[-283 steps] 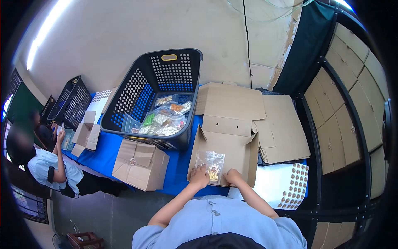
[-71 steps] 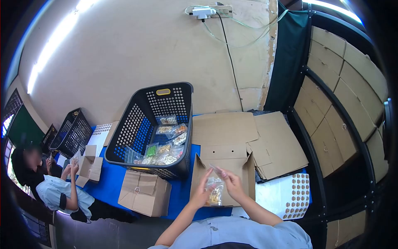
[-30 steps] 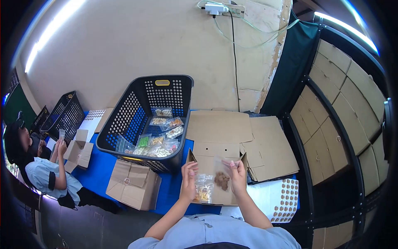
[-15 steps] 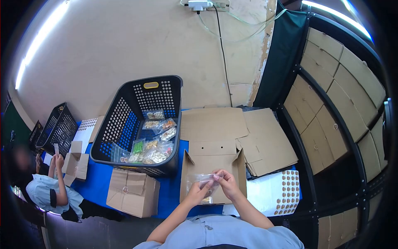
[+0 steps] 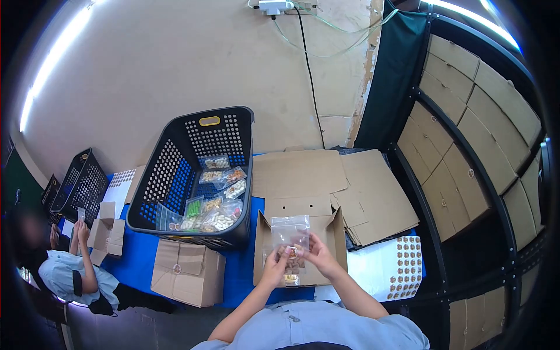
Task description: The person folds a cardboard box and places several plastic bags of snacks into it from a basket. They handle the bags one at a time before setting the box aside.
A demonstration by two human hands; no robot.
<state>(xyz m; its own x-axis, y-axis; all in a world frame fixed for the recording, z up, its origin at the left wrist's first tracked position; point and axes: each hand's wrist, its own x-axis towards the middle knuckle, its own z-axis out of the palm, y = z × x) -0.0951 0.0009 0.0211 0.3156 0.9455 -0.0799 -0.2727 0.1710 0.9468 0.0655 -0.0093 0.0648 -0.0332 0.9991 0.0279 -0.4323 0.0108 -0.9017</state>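
Between both hands is a clear zip-lock bag [image 5: 290, 228] with brown pieces low in it and a round sticker on its front. My left hand [image 5: 276, 265] grips the bag's left side, fingers closed. On the other side, my right hand [image 5: 319, 256] holds it near the sticker. The bag stands upright over an open cardboard box [image 5: 332, 239]. Something yellowish in clear plastic [image 5: 290, 280] shows inside the box, below the bag; its kind is hard to make out.
A black perforated basket [image 5: 150, 201] with several filled bags stands left. Near it is a closed carton [image 5: 186, 274]. Flat cardboard [image 5: 379, 198] and a sticker sheet [image 5: 373, 268] lie right, beside shelves of cartons [image 5: 443, 204]. Far left, another person [image 5: 79, 274] works at a small box.
The bag has turned from lying folded between my fingers to upright, its top spread and its sticker facing me. My right hand has shifted slightly. The view has moved a little.
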